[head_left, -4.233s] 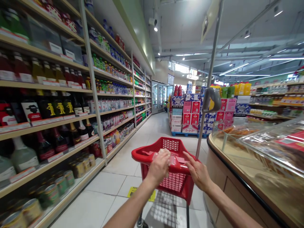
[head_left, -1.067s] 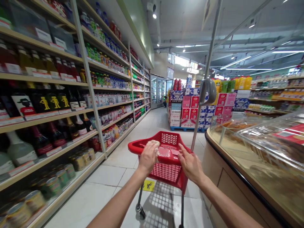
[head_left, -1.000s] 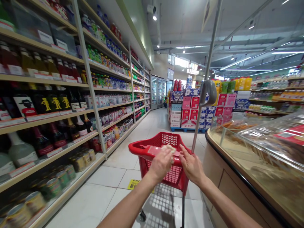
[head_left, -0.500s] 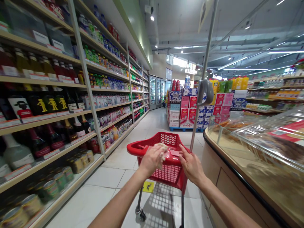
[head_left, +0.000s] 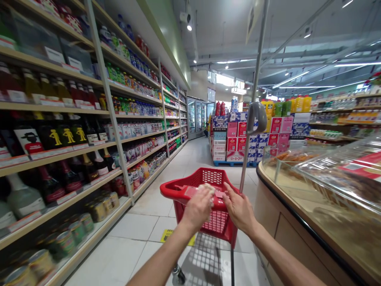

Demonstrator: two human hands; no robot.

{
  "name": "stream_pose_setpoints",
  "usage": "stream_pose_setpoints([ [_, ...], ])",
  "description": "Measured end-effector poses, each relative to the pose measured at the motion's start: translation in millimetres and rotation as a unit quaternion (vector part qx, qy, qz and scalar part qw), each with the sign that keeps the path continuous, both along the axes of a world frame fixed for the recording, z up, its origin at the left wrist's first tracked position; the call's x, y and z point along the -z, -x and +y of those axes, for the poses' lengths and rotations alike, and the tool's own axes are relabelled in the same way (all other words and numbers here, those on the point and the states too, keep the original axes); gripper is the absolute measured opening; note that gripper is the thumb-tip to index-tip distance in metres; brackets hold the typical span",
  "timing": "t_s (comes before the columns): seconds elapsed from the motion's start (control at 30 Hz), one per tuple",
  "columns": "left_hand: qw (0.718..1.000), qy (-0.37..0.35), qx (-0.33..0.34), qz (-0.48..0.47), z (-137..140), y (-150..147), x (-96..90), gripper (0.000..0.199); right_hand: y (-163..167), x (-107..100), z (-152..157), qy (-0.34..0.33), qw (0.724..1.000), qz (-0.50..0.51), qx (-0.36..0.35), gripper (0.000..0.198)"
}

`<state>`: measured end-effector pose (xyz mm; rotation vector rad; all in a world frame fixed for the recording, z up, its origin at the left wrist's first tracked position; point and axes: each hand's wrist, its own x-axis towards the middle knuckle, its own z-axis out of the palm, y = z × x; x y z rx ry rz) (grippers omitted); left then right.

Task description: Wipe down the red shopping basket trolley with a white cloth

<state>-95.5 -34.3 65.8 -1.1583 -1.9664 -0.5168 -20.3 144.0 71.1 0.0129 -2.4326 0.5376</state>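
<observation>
Shelves (head_left: 139, 116) line the aisle (head_left: 192, 153). My left hand (head_left: 196, 210) grips a pale cloth (head_left: 210, 188) on the red cart (head_left: 219, 204); my right hand (head_left: 239, 209) lies spread there.

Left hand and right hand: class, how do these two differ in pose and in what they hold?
The left hand is curled around a pale cloth, while the right hand is opened out, with no cloth visible in it. The left hand is farther in along the red cart handle; the right hand is at its right end. Both are bare and at the handle.
</observation>
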Motion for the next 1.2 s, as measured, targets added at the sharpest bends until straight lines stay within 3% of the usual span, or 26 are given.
stream_pose_setpoints([
  [0.1,0.998,0.032,0.042,0.019,3.5,-0.4,0.8,0.033,1.4,-0.8,1.8,0.035,0.999,-0.007,-0.013,0.048],
  [0.23,0.998,-0.042,-0.047,-0.015,0.6,3.4,-2.2,0.032,2.0,-1.0,2.6,0.064,0.998,-0.018,-0.017,0.048],
  [0.4,0.995,0.065,0.074,0.026,3.9,-1.3,-4.0,0.033,5.3,-1.9,-6.0,0.044,0.998,0.022,-0.039,0.048],
  [0.6,0.998,-0.016,-0.050,-0.023,-16.0,6.8,-6.2,0.032,7.0,-3.3,-11.8,0.038,0.998,0.043,-0.016,0.046],
  [0.7,0.998,0.036,0.047,-0.014,-9.3,3.1,-6.0,0.032,7.2,-4.6,-14.5,0.032,0.997,0.056,-0.035,0.046],
  [0.77,0.996,0.046,0.076,-0.020,-11.6,5.4,-7.5,0.031,6.5,-5.2,-15.1,0.036,0.998,0.047,-0.032,0.047],
  [0.9,0.996,-0.047,-0.038,-0.068,-23.7,14.8,-10.9,0.031,6.2,-5.8,-15.8,0.040,0.999,0.013,0.005,0.048],
  [0.97,0.997,-0.033,-0.028,-0.071,-19.6,13.4,-10.3,0.031,7.5,-5.2,-16.7,0.018,1.000,0.010,0.018,0.048],
  [1.07,0.997,0.034,0.048,-0.051,-12.6,11.0,-8.4,0.030,8.3,-3.2,-16.0,-0.002,0.999,0.027,0.023,0.048],
  [1.2,0.998,-0.023,-0.036,-0.045,-25.6,20.7,-8.8,0.029,6.2,-2.0,-12.7,0.007,0.999,0.032,0.005,0.048],
])
